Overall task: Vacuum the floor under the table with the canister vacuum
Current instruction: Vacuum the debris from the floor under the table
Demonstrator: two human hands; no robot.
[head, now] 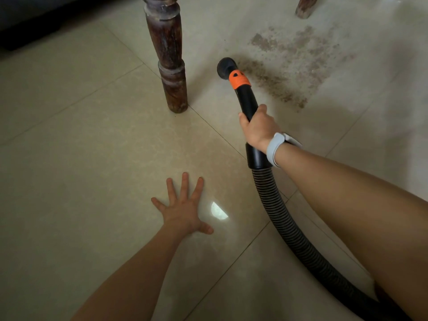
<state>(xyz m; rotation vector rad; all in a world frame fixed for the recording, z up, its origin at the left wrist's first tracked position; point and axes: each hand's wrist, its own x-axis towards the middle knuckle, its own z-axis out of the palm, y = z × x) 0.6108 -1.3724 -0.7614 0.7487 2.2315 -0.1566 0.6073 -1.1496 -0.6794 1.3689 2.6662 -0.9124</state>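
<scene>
no readable text, labels or numbers

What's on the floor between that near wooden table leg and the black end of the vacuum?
Only bare tile: in the head view nothing lies between the table leg and the nozzle. The dirt patch starts beyond the nozzle, on its right.

Glossy beige floor tiles (69,135) beneath dark turned wooden legs (169,66).
</scene>
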